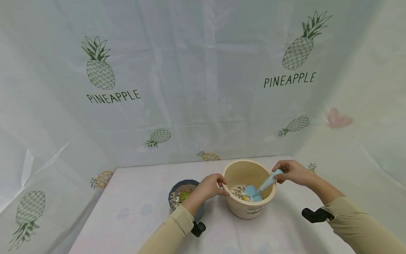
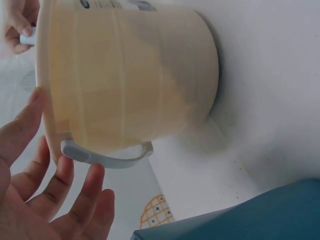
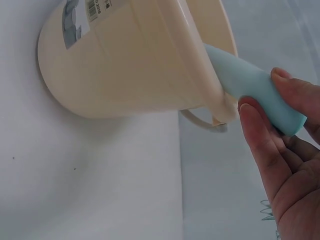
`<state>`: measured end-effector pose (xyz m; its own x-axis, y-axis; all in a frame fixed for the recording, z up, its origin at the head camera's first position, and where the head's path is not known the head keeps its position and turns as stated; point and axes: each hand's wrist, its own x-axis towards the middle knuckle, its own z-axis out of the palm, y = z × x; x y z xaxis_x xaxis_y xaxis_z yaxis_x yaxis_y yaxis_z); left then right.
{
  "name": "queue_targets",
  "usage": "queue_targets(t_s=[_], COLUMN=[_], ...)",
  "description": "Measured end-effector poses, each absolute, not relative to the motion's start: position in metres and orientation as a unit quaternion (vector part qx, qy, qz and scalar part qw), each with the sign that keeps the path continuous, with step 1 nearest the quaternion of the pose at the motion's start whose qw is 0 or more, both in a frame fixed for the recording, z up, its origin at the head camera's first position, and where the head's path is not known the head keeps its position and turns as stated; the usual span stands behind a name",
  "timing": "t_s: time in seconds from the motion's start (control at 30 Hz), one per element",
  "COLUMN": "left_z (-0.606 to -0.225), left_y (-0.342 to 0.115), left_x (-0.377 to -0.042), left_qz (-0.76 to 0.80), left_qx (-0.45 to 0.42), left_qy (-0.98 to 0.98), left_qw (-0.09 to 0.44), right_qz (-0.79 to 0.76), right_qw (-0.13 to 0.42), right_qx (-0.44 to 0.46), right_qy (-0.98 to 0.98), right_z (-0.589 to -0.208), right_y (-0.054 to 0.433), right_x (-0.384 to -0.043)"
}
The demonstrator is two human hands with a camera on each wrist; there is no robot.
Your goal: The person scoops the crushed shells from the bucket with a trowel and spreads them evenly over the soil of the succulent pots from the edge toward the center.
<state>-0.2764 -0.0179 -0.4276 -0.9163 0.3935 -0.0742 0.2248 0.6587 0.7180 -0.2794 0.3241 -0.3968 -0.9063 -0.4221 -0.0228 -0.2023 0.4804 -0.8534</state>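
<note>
Seemingly for steadiness, the round cream plastic bucket (image 1: 241, 209) is gripped at its rim by the left hand (image 1: 210, 187); inside it, a light-blue plastic shovel (image 1: 265, 185), blade on speckled gravel (image 1: 238, 192), is pinched by the right hand (image 1: 293, 172).

A cream bucket (image 1: 242, 207) stands upright, the left hand (image 1: 212, 187) touching its rim; a light-blue scoop (image 1: 265, 184), pinched by the right hand (image 1: 292, 171), slants inside among pebbles (image 1: 238, 192).
</note>
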Motion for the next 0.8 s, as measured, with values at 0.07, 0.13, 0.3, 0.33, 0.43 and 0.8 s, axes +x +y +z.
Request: queue_targets(t_s=[0.07,0.13,0.3,0.33,0.43,0.8], left_z=[-0.428,-0.428,-0.428,-0.428,-0.428,-0.418], left_y=[-0.018,-0.019,-0.02,-0.021,-0.022,-0.037], left_x=[-0.275,-0.274,-0.272,-0.271,-0.27,-0.264], left_qz=[0.373,0.369,0.361,0.36,0.355,0.358], left_qx=[0.169,0.171,0.18,0.181,0.182,0.165], left_qy=[0.906,0.908,0.911,0.911,0.913,0.916], left_qw=[0.109,0.103,0.089,0.087,0.084,0.073], right_qz=[-0.476,-0.474,-0.482,-0.485,-0.492,-0.517], right_qw=[0.111,0.105,0.097,0.095,0.084,0.028], right_qx=[-0.183,-0.183,-0.172,-0.167,-0.148,-0.116], right_qy=[0.853,0.855,0.854,0.853,0.854,0.847], right_z=[-0.395,-0.393,-0.392,-0.392,-0.392,-0.391], right_y=[0.325,0.326,0.327,0.327,0.327,0.322], right_x=[-0.279,-0.279,-0.277,-0.277,-0.275,-0.271])
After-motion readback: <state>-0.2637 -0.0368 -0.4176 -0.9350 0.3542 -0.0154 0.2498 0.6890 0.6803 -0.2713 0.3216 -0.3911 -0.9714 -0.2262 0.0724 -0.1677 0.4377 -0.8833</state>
